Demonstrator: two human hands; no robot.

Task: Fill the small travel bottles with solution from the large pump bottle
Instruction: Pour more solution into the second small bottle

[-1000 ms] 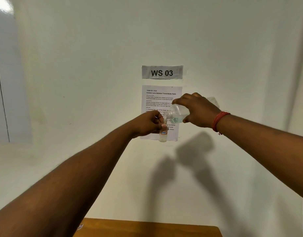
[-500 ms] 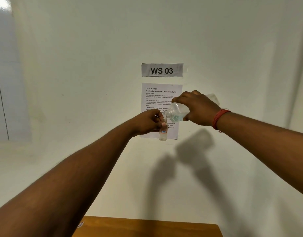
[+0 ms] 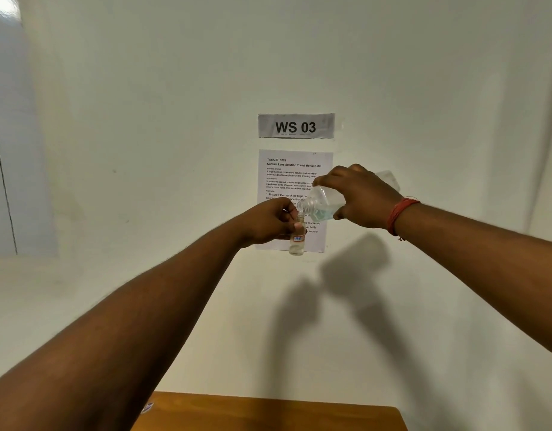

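Wall: I see a plain off-white wall (image 3: 144,119) filling most of the view.
Sign: grey "WS 03" label (image 3: 296,126) just above centre.
Sheet: printed task sheet (image 3: 287,172) directly at 6 o'clock of the sign.
Panel: paler panel with dark vertical line (image 3: 2,181) at 9 o'clock.
Table: wooden table edge (image 3: 284,413) at 6 o'clock.
Light: glare (image 3: 0,4) at 10 o'clock; soft shadows (image 3: 346,290) on wall below centre.

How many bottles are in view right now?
2. The small bottle is upright in the left hand; the large bottle is tipped over its mouth in the right hand. Others may sit out of view on the table.
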